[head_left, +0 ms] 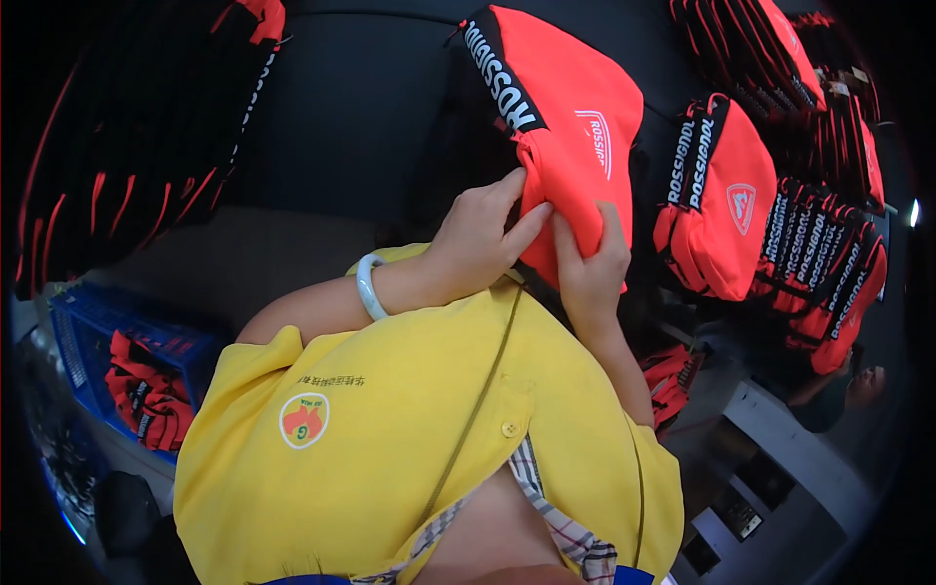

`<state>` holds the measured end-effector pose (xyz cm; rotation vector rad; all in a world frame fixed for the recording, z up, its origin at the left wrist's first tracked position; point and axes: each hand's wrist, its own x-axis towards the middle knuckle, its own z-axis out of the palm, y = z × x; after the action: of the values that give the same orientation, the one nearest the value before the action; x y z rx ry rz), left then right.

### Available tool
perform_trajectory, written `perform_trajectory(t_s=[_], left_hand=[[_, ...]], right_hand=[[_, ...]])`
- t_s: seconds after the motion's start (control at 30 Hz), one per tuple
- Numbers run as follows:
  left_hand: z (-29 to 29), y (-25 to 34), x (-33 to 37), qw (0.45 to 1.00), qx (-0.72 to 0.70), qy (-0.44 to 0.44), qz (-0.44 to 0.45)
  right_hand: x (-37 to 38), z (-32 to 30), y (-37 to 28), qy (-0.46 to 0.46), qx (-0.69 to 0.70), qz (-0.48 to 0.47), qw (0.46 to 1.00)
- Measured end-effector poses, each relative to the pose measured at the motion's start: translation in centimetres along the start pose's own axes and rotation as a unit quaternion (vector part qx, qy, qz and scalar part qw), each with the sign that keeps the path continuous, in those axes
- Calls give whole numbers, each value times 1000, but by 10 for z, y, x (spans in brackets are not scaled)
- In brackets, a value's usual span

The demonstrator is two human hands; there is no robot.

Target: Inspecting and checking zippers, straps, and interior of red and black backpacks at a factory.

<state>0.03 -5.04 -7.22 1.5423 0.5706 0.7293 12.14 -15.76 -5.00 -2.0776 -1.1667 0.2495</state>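
Note:
A bright red fabric bag [575, 83] with a black, white-lettered side panel lies on the dark table, its near end toward me. My left hand [480, 232] pinches the left part of that near end, thumb and fingers closed on the red cloth. From the right, my right hand [593, 268] grips the same end, its thumb beside the left thumb and its fingers over the folded cloth. Both hands meet there, bunching the fabric between them. The underside of the bag is hidden.
Another red and black bag [726, 205] lies to the right, beside a row of similar bags [819, 258]. More are stacked at the far right [751, 54] and the left [127, 146]. A blue crate [83, 336] at lower left holds red pieces [146, 395].

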Motion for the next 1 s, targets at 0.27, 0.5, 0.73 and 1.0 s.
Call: perform_trajectory(t_s=[0.27,0.5,0.73,1.0], left_hand=[[-51,-60,-2,944,311,16,-109],[-48,-26,-8,936,-69,-63,-339],[-24,-53,8,753,-471,-132,-440],[-3,-25,15,769,-426,-173,-443]], right_hand=[[70,-20,61,42,-185,-235,953],[14,34,33,42,-92,-266,959],[-52,21,56,21,47,-21,998],[-95,24,112,-178,311,168,918]])
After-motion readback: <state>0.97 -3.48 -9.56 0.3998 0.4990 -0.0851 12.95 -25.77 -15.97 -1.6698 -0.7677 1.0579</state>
